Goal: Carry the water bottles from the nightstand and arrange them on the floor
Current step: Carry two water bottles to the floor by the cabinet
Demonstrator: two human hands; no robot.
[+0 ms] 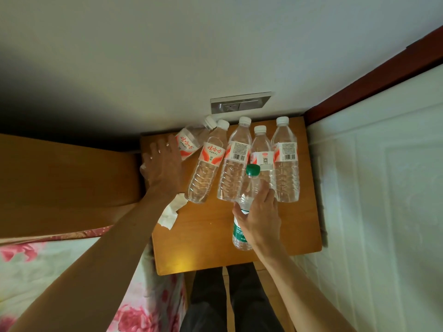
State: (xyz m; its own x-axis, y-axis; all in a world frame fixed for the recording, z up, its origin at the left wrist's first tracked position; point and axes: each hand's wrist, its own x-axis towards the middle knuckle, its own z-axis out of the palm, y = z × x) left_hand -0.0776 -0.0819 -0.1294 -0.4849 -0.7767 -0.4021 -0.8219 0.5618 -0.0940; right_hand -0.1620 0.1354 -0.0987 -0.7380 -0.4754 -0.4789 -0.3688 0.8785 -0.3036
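The wooden nightstand (pixel 203 236) carries several clear water bottles with white caps and red-and-white labels. Four of them stand in a row along the back, for example one bottle (pixel 206 168) and another (pixel 286 164). My left hand (pixel 163 168) lies over the lower body of the leftmost red-label bottle (pixel 189 140), which leans toward the wall; its base is hidden under the hand. My right hand (pixel 259 212) grips a green-capped bottle (pixel 251 171) with a green label, thumb on its left side and fingers on its right, in front of the row.
A crumpled white tissue (pixel 171 213) lies at the nightstand's left edge. A wall socket (pixel 239 105) sits just behind the bottles. Floral bedding (pixel 36 271) and a wooden headboard (pixel 60 168) are on the left, a white mattress (pixel 383 188) on the right. My dark trousers (pixel 227 303) show below.
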